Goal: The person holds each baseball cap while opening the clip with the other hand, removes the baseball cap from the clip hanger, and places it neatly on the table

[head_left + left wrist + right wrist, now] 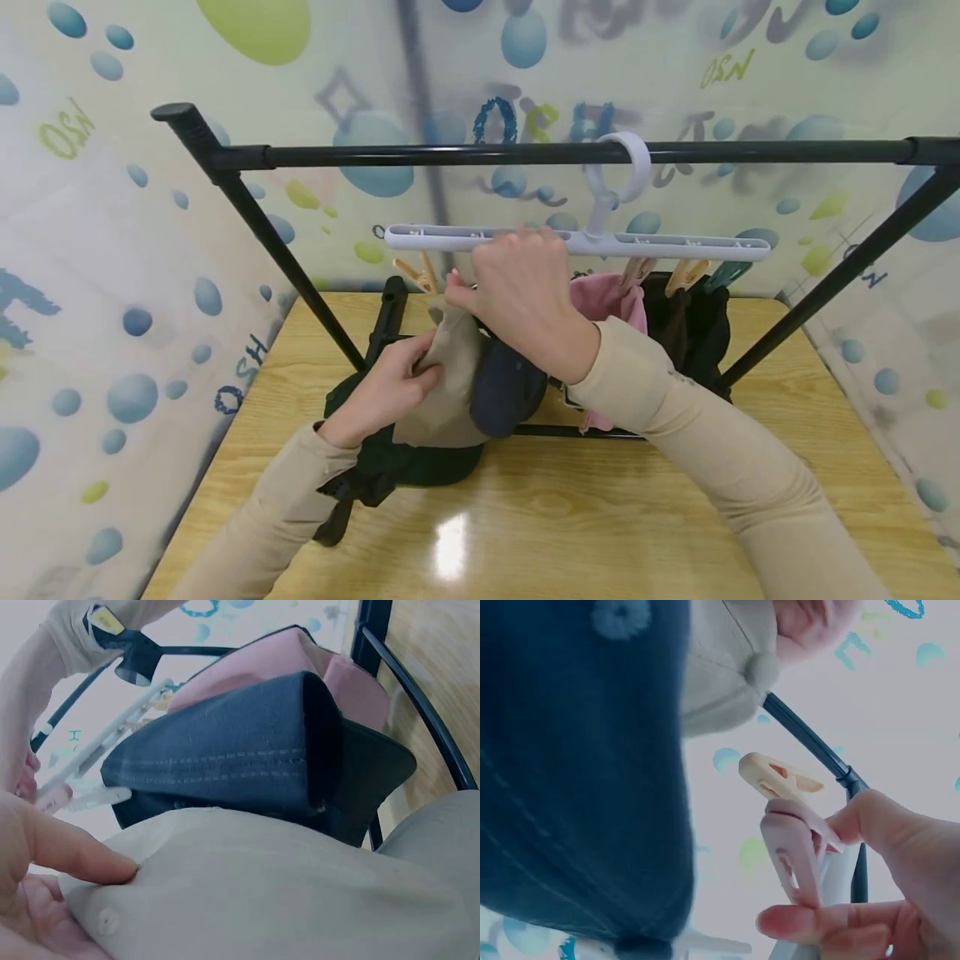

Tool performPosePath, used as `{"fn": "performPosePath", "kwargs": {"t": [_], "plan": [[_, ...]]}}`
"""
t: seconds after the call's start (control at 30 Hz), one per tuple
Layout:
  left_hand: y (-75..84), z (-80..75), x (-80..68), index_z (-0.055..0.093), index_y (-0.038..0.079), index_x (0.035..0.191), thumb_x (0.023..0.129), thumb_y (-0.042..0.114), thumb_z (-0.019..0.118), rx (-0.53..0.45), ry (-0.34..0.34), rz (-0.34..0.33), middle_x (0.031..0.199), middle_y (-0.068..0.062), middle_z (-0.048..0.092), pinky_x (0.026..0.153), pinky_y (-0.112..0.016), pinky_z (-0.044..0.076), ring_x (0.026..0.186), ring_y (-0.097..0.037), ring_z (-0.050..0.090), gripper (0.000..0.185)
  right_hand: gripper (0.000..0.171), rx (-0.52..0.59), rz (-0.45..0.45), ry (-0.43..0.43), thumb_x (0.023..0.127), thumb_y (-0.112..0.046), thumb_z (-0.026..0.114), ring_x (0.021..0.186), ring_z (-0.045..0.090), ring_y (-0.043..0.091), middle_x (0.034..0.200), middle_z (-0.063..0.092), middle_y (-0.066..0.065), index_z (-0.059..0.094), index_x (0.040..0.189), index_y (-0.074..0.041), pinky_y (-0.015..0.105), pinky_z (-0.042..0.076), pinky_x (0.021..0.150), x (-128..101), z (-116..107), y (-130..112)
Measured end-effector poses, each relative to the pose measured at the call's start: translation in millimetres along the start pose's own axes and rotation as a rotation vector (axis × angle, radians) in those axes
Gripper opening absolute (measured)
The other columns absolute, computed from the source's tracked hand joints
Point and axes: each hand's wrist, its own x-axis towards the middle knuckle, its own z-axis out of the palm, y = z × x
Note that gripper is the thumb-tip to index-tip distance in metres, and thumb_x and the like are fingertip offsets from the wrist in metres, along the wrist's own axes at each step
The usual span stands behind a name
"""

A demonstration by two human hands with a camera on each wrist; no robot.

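Note:
My left hand (386, 387) pinches the edge of a beige cap (450, 375) between thumb and fingers, below the left part of a white clip hanger (667, 246). At the hanger's bar, my right hand (528, 296) pinches a pink clothespin (791, 855), seen in the right wrist view. A yellow clothespin (776, 772) hangs beside it with nothing in its jaws. The navy cap (510, 392) hangs close to the beige one, to its right. In the left wrist view, the beige cap (262, 892) fills the foreground, with the navy cap (225, 750) behind.
A black rack rail (450, 156) carries the hanger by its hook. On the hanger's right side, clothespins hold a pink cap (607, 300) and dark caps (705, 325). More dark green headwear (435, 467) lies on the wooden table (585, 517), at the rack's lower left.

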Motion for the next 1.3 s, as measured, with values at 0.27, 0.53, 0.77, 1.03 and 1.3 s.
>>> {"fn": "performPosePath", "kwargs": {"t": [0.27,0.53,0.77,1.03,1.3], "plan": [[-10.1,-7.7,-11.3,0.06,0.001,0.113,0.093,-0.008,0.049,-0.038,-0.016,-0.019,0.091,-0.008,0.062,0.065,-0.035,0.045,0.073,-0.02,0.057,0.025,0.042,0.004,-0.015,-0.027,0.084,-0.04,0.057,0.094,0.047,0.034,0.096,0.055,0.014,0.061,0.055,-0.01,0.055,0.034,0.088,3,-5,6],[-10.7,-13.1,-17.7,0.06,-0.002,0.11,0.092,-0.01,0.051,-0.054,0.007,-0.021,0.09,-0.01,0.061,0.065,-0.034,0.047,0.075,-0.02,0.057,0.022,0.039,0.322,-0.035,-0.071,0.086,-0.039,0.069,0.073,0.051,0.027,0.093,0.052,0.015,0.061,0.077,-0.002,0.037,0.049,0.065,3,-5,23],[-12.0,-14.5,-19.0,0.06,-0.002,0.103,0.09,-0.012,0.051,-0.045,0.025,-0.025,0.084,-0.01,0.059,0.063,-0.033,0.044,0.071,-0.021,0.055,0.019,0.04,0.488,-0.059,-0.073,0.091,-0.025,0.066,0.077,0.055,0.024,0.111,0.05,0.018,0.052,0.116,0.003,0.035,0.049,0.059,4,0,38],[-10.3,-14.7,-20.4,0.059,-0.003,0.102,0.09,-0.011,0.052,-0.058,0.026,-0.036,0.08,-0.009,0.056,0.061,-0.031,0.041,0.067,-0.021,0.051,0.016,0.04,0.561,-0.117,-0.223,0.093,-0.011,0.062,0.105,0.059,0.03,0.126,0.057,0.018,0.054,0.13,0.003,0.041,0.05,0.083,11,-6,50],[-12.7,-15.9,-21.5,0.059,-0.004,0.104,0.089,-0.013,0.052,-0.064,0.039,-0.035,0.081,-0.009,0.057,0.062,-0.031,0.042,0.069,-0.02,0.051,0.018,0.05,0.502,-0.164,-0.464,0.093,0.01,0.049,0.079,0.059,0.032,0.111,0.059,0.022,0.047,0.14,-0.007,0.038,0.048,0.063,21,-23,72]]}}
